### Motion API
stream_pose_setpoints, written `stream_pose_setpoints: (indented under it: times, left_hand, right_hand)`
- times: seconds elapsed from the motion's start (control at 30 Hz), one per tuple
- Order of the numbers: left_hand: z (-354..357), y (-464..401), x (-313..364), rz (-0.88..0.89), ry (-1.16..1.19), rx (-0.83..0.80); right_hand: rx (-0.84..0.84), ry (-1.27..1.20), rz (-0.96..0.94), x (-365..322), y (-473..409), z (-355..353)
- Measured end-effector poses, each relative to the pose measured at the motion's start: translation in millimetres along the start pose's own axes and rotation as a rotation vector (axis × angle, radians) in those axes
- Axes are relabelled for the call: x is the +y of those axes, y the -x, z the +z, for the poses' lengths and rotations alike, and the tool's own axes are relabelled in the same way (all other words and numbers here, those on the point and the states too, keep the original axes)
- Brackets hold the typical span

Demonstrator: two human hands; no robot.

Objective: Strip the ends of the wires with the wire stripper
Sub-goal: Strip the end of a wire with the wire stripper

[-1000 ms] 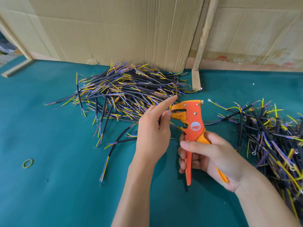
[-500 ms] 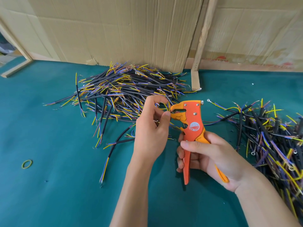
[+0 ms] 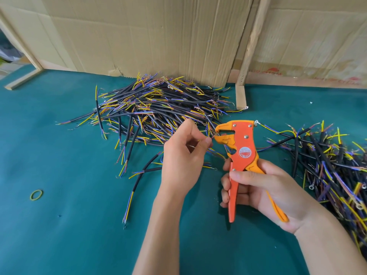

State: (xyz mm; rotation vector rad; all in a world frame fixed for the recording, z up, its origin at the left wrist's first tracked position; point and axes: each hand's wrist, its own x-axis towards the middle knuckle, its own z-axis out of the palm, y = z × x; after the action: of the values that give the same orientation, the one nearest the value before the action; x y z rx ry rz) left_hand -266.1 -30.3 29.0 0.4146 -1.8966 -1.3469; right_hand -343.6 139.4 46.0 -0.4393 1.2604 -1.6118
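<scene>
The right hand [image 3: 264,187] grips the handles of the orange wire stripper [image 3: 241,153], held upright above the green table [image 3: 65,225]. The left hand [image 3: 182,155] pinches a thin wire end [image 3: 212,137] at its open jaws, between two wire piles [image 3: 158,110].

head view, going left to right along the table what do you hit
rubber band → left wire pile → left hand → wire stripper → right hand → right wire pile
</scene>
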Motion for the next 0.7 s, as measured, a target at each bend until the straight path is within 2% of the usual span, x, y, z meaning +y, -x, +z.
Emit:
stream_pose_setpoints:
  times: [0.43, 0.7]
  left_hand:
    - [1, 3, 4, 0.099, -0.180, -0.013]
    - [5, 3, 4, 0.162, -0.216, 0.038]
  right_hand:
    - [-0.013, 0.061, 0.035, -5, 6, -12]
    - [-0.014, 0.089, 0.037, -4, 6, -15]
